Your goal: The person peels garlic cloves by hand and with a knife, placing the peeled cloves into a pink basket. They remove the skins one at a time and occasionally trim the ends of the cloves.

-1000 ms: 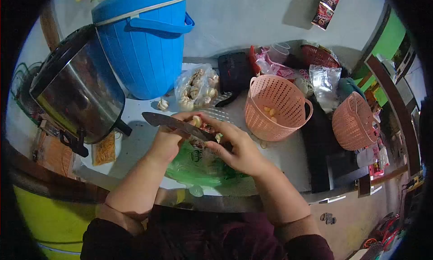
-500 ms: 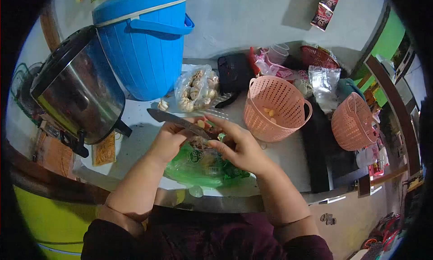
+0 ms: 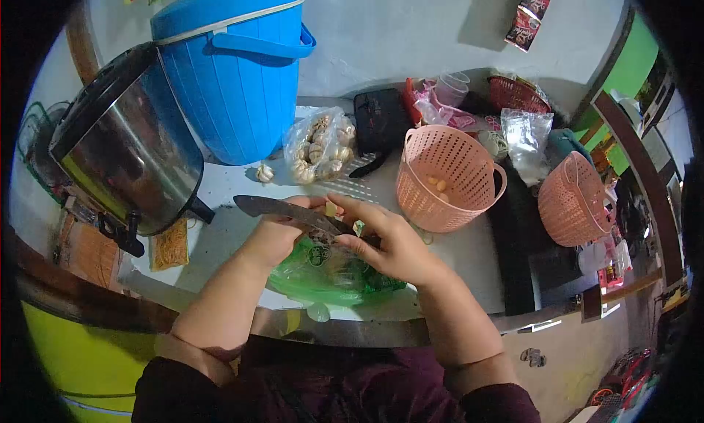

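Note:
A dark-bladed knife [image 3: 268,207] points to the left, its handle end wrapped in the fingers of my right hand [image 3: 396,243]. Behind the blade, my left hand [image 3: 279,236] is closed on a pale garlic clove [image 3: 330,209] at its fingertips, which almost meet the right fingers. A green plastic bag [image 3: 323,276] lies under both hands on the white tabletop. Beyond them sits a clear bag of garlic bulbs [image 3: 319,148], with a loose garlic bulb [image 3: 265,173] to its left. Peeled cloves [image 3: 438,184] rest in a pink basket [image 3: 447,214] to the right.
On the left stand a large steel pot [image 3: 132,144] and a tall blue lidded bucket [image 3: 227,93]. A black pouch [image 3: 383,115] lies at the back. Farther right are a second pink basket [image 3: 572,203] and a silvery plastic packet [image 3: 526,140].
The knife and both hands have shifted slightly; the blade tip sits a little lower and farther left. The clove shows more clearly between the fingers.

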`<action>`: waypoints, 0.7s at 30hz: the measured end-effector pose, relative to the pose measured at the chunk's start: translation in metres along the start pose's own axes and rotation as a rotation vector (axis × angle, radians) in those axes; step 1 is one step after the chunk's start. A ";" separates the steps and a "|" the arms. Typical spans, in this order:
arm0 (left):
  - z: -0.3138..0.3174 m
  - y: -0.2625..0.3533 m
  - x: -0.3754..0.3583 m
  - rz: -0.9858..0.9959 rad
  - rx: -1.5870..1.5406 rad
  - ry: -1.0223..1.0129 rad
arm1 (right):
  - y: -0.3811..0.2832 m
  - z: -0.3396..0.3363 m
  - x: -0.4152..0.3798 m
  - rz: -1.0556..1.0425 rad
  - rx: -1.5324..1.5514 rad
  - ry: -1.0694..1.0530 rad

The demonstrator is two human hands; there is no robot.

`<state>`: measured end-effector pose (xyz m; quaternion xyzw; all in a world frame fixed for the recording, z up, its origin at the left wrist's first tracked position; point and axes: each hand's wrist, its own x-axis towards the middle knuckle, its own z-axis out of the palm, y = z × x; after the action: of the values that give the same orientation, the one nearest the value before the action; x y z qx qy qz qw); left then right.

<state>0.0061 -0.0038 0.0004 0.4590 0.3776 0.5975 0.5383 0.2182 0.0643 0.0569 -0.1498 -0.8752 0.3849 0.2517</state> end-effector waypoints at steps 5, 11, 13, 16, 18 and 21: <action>-0.001 0.002 0.000 -0.055 0.003 -0.013 | 0.001 0.001 -0.001 -0.062 0.012 0.054; -0.001 0.002 -0.003 -0.030 -0.075 -0.013 | 0.004 0.001 -0.001 -0.013 0.155 0.035; -0.003 -0.001 -0.003 -0.024 -0.017 0.006 | 0.007 0.001 -0.001 -0.028 0.140 0.060; -0.005 -0.003 -0.003 -0.017 0.008 -0.013 | 0.004 -0.005 -0.001 0.060 0.139 0.063; -0.003 -0.001 -0.001 -0.036 -0.070 -0.045 | 0.007 -0.005 0.000 0.055 0.170 0.102; -0.005 -0.001 0.004 -0.034 -0.157 -0.071 | 0.007 -0.007 -0.001 0.198 0.344 0.143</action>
<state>0.0016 0.0005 -0.0019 0.4299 0.3182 0.5992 0.5957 0.2232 0.0722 0.0555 -0.2169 -0.7574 0.5401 0.2960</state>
